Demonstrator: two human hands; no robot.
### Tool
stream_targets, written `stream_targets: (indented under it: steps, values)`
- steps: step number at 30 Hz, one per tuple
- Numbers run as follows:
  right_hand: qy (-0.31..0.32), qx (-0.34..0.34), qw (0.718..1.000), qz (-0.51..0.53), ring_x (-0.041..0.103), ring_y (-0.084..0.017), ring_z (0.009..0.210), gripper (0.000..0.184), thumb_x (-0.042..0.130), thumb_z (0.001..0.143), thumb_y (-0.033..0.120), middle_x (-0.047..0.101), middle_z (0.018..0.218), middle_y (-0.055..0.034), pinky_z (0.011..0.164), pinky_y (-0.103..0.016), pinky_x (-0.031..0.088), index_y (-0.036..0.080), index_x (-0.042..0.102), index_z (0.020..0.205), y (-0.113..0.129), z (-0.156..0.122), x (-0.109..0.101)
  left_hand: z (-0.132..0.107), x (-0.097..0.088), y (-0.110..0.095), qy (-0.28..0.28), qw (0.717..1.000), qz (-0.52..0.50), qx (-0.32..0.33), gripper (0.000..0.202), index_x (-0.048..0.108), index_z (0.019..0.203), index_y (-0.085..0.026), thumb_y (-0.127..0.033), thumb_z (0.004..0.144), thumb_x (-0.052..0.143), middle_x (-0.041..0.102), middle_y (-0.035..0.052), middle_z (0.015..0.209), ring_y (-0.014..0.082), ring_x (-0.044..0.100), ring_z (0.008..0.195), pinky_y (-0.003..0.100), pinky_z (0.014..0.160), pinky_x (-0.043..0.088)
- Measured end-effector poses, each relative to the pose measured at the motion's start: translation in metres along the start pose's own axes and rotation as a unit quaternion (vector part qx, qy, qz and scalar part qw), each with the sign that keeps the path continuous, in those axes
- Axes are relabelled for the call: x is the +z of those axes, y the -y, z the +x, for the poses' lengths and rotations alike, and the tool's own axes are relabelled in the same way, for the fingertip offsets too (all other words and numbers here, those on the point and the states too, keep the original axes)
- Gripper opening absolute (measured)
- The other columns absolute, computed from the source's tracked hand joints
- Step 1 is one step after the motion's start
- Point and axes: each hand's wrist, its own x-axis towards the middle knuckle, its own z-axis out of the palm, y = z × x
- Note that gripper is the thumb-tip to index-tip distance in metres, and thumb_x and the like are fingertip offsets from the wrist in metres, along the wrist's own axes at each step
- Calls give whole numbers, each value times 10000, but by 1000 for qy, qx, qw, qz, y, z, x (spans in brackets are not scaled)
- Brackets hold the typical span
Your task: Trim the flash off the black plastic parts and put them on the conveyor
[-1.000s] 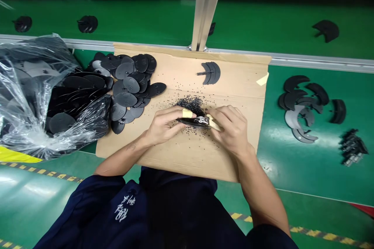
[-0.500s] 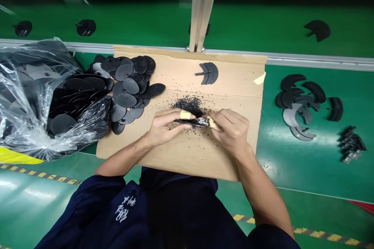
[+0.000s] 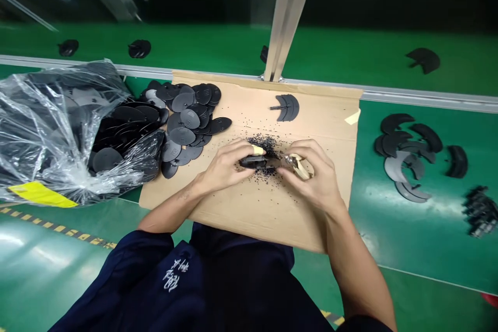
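My left hand, tape on its thumb or finger, pinches a dark plastic piece above the cardboard. Facing it, my right hand is curled round small metal nippers with pale wrapped handles. A short gap separates the tool's head from the held piece. Beneath both hands lies a heap of black plastic crumbs, scattered over the cardboard sheet. Farther back rests a black curved piece with a thin stem. Fingers partly hide the held piece's outline.
Black oval discs are piled on the left beside a clear plastic bag full of more. To the right, curved black pieces and a cluster of small dark parts sit on the green tabletop. A metal post rises behind.
The nippers have come away from the dark piece, and my right hand has loosened and turned around them. The held piece is tilted differently. The whole view has shifted slightly.
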Motion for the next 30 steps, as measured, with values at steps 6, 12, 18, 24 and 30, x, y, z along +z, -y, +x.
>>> stream_targets:
  steps: [6, 12, 18, 24, 30]
  values:
    - [-6, -60, 998, 16, 657, -203, 805, 179, 579, 929, 115, 714, 917, -66, 695, -364, 527, 236, 644, 1046, 13, -3, 15, -1, -2, 0, 47, 990, -104, -77, 432, 696, 1230, -185, -439, 890, 777, 718, 41, 907, 150, 639, 799, 268, 744, 526]
    - [-35, -106, 993, -49, 646, -196, 761, 179, 602, 913, 105, 730, 897, -72, 656, -343, 475, 222, 630, 1046, 13, -4, 12, 25, -24, -2, 184, 972, -116, -92, 326, 756, 1087, -173, -449, 1014, 598, 734, 57, 894, 146, 649, 757, 256, 703, 510]
    - [-69, -68, 992, -83, 686, -226, 875, 268, 557, 896, 69, 730, 964, -87, 708, -358, 521, 224, 654, 1092, 6, -5, 8, 105, -62, 48, 164, 978, 131, -9, 192, 776, 1022, -215, -275, 990, 597, 778, 65, 1028, 219, 696, 982, 365, 935, 527]
    - [-61, -72, 987, -127, 643, -199, 790, 219, 521, 924, 78, 713, 898, -72, 666, -332, 496, 210, 629, 1063, -1, -9, 7, 180, -101, 125, 94, 897, 362, -236, 282, 773, 1087, -167, -144, 928, 541, 755, 113, 1212, 267, 671, 1188, 354, 1041, 504]
    - [-45, -54, 988, -140, 618, -205, 813, 228, 506, 910, 71, 705, 911, -76, 696, -338, 473, 207, 616, 1056, -6, -16, 10, 205, -88, 144, 99, 872, 391, -277, 269, 781, 1068, -153, -134, 832, 654, 749, 178, 1142, 380, 647, 1225, 481, 1063, 522]
